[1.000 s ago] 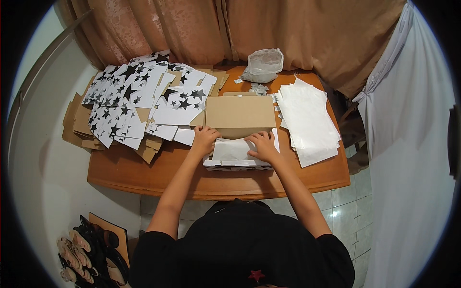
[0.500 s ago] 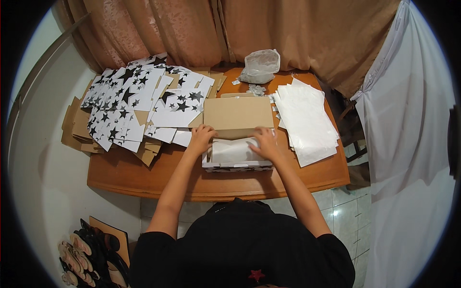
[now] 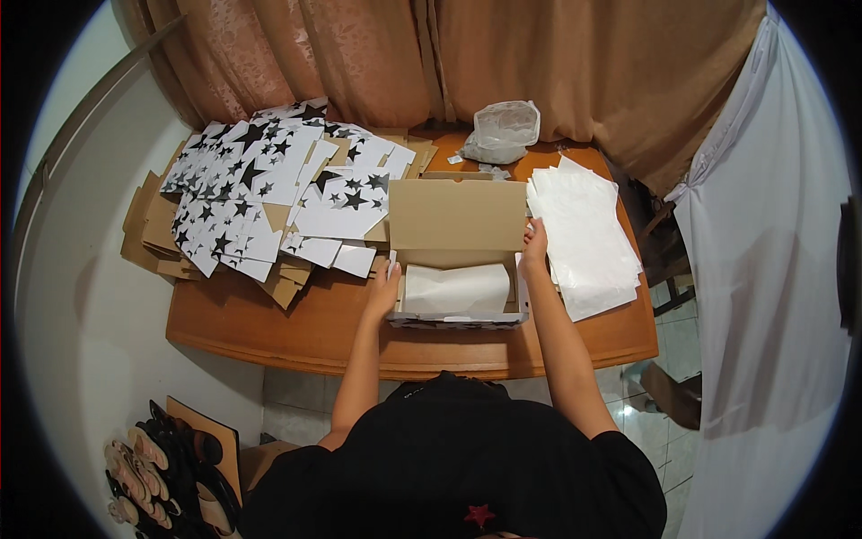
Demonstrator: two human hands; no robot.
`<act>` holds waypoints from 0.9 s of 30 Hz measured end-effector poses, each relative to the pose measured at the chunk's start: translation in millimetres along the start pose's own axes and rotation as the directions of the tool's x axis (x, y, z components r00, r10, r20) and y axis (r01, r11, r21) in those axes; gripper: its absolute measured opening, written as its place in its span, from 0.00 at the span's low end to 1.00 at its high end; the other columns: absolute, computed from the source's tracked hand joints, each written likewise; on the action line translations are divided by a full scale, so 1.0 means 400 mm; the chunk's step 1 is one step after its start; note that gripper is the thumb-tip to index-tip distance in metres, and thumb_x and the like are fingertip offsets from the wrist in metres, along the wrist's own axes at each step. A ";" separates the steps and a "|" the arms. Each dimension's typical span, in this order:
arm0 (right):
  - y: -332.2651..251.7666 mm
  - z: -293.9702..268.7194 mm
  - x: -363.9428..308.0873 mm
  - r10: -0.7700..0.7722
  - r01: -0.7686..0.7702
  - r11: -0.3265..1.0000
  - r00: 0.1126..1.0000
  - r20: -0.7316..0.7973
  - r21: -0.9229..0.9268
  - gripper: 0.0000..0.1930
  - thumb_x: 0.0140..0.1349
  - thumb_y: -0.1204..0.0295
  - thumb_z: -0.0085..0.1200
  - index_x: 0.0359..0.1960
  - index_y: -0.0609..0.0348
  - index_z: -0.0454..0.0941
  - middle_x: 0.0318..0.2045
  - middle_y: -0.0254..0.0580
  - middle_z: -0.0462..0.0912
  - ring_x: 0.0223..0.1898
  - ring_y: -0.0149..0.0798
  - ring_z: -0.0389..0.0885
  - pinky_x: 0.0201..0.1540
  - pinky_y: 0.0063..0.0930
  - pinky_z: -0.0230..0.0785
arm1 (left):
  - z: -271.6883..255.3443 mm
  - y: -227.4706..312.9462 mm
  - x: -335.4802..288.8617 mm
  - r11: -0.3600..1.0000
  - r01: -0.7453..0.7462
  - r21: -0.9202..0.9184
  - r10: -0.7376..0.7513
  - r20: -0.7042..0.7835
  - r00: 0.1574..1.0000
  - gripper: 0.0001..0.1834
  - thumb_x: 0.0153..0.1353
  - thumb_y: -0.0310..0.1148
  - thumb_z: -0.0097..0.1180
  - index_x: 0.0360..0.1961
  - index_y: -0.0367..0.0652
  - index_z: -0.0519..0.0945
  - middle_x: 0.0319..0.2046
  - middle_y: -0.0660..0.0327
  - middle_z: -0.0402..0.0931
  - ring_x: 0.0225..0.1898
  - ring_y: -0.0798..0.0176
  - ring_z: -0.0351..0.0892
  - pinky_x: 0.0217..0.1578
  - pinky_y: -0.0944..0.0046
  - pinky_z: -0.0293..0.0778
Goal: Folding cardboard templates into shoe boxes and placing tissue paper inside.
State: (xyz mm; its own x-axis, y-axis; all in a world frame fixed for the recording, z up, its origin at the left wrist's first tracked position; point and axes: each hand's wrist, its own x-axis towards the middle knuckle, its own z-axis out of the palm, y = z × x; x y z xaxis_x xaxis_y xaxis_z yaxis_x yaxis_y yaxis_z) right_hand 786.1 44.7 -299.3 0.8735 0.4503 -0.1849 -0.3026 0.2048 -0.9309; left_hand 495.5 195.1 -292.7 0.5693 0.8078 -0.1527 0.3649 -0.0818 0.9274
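Observation:
In front of me sits a cardboard box [image 3: 458, 214], brown inside and star-printed outside, its lid raised at the back. A white sheet of paper [image 3: 456, 289] lies inside, curving over the box's floor; whatever may be under it is hidden. My left hand [image 3: 384, 287] grips the left wall, with the thumb along the outside and the fingers partly hidden. At the right back corner, by the lid's lower edge, my right hand [image 3: 535, 244] is closed on the box's side.
Flat star-printed box blanks [image 3: 242, 184] are heaped on the left of the wooden table [image 3: 269, 332]. A stack of white paper sheets [image 3: 588, 238] lies on the right. Behind the box stands a clear plastic bag [image 3: 505, 130] with small packets near it. Shoes [image 3: 171, 467] are at lower left.
Both hands have left the paper and the lid's fold and moved out to the box's two sides. The lid stands more upright, and the paper inside shows more fully.

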 end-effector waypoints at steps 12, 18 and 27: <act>-0.103 -0.158 -0.161 -0.255 0.319 0.928 0.920 0.299 -0.191 0.31 0.66 0.52 0.29 0.25 0.65 0.80 0.45 0.42 0.75 0.49 0.39 0.68 0.55 0.29 0.54 | 0.069 -0.043 -0.013 0.892 -0.267 -0.366 0.103 -0.411 0.906 0.23 0.68 0.48 0.33 0.47 0.38 0.68 0.45 0.57 0.68 0.49 0.61 0.65 0.52 0.64 0.59; -0.076 -0.240 -0.263 -0.267 0.446 0.770 0.874 0.405 -0.457 0.22 0.60 0.55 0.44 0.43 0.60 0.78 0.47 0.50 0.69 0.52 0.46 0.66 0.57 0.33 0.55 | 0.096 -0.050 -0.222 0.691 -0.572 0.441 0.706 -0.242 0.666 0.16 0.52 0.39 0.52 0.39 0.41 0.72 0.40 0.54 0.66 0.47 0.52 0.62 0.48 0.51 0.52; -0.126 -0.105 -0.415 -0.406 0.495 0.371 0.847 0.343 -0.785 0.28 0.44 0.63 0.62 0.48 0.64 0.73 0.51 0.55 0.65 0.54 0.53 0.65 0.54 0.40 0.62 | 0.130 -0.048 -0.210 0.513 -0.582 0.631 0.697 0.091 0.712 0.24 0.49 0.40 0.55 0.46 0.38 0.72 0.47 0.50 0.62 0.54 0.48 0.55 0.52 0.46 0.46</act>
State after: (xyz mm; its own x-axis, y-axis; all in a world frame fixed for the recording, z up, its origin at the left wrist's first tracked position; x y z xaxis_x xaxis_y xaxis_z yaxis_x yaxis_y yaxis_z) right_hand 672.2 -76.9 -234.9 0.7323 0.5964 0.3288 0.6198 -0.3834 -0.6847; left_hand 478.9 98.5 -315.3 0.7263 0.4650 0.5063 0.3203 -0.8806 0.3492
